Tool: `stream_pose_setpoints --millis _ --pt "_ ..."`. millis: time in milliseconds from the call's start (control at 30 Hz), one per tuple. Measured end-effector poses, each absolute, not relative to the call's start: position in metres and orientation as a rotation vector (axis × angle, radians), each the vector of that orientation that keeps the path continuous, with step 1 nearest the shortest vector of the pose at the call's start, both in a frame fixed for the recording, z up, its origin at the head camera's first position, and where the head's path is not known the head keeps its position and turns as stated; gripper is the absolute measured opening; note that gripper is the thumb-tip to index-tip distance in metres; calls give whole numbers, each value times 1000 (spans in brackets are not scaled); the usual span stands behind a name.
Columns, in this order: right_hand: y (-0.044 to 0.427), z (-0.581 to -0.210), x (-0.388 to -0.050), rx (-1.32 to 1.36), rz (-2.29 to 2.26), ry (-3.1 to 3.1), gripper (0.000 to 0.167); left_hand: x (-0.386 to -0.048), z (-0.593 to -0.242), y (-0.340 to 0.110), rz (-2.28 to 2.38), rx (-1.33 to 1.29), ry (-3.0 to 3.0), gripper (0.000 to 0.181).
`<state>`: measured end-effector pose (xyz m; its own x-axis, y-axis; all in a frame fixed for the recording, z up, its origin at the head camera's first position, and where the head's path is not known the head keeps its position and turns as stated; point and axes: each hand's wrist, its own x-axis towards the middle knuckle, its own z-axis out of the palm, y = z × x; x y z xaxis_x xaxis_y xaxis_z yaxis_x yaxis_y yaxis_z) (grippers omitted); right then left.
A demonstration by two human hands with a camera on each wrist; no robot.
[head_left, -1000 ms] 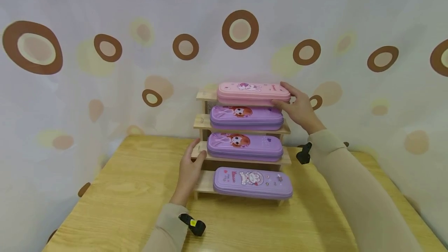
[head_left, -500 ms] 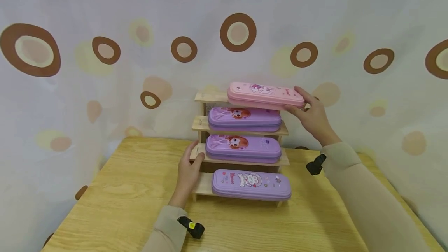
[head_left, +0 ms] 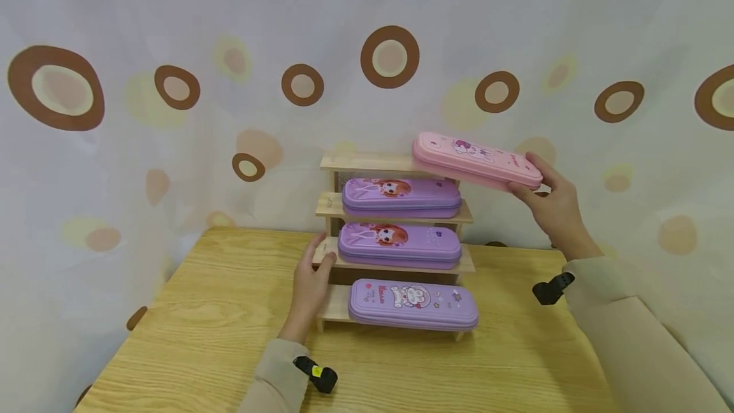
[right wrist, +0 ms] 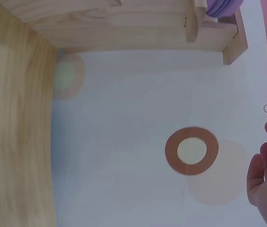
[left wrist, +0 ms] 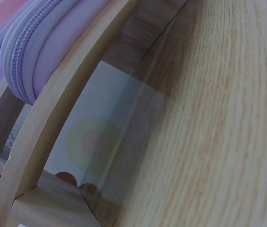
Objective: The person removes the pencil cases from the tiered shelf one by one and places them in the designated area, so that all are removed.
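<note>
A pink pencil case [head_left: 476,159] with a rabbit print is pinched at its right end by my right hand [head_left: 553,206]. It tilts down to the right, its left end near the right part of the top step. My left hand [head_left: 309,279] grips the left end of a lower step of the wooden stepped rack [head_left: 367,161], thumb in front. Two purple pencil cases with a girl print, an upper one [head_left: 401,196] and a lower one [head_left: 399,244], lie on the middle steps. A lilac pencil case [head_left: 413,303] lies on the lowest step.
The rack stands on a wood-grain table [head_left: 229,311], close to a pale wall covering [head_left: 172,18] with brown rings. Both sleeves carry small black wrist cameras, one on the left [head_left: 316,375] and one on the right [head_left: 553,289].
My right hand has carried the pink pencil case off the top step to the right, tilting it. More of the top board now shows. My left hand stays at the rack.
</note>
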<state>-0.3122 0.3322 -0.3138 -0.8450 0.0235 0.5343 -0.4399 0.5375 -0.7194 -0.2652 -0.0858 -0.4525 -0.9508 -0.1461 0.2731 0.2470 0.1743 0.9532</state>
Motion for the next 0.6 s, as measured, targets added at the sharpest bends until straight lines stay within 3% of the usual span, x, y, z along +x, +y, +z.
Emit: stream_pose_setpoints --millis 600 --pt "390 -345 -269 152 1355 -2292 68 -267 -456 -85 -1813 -82 -2173 50"
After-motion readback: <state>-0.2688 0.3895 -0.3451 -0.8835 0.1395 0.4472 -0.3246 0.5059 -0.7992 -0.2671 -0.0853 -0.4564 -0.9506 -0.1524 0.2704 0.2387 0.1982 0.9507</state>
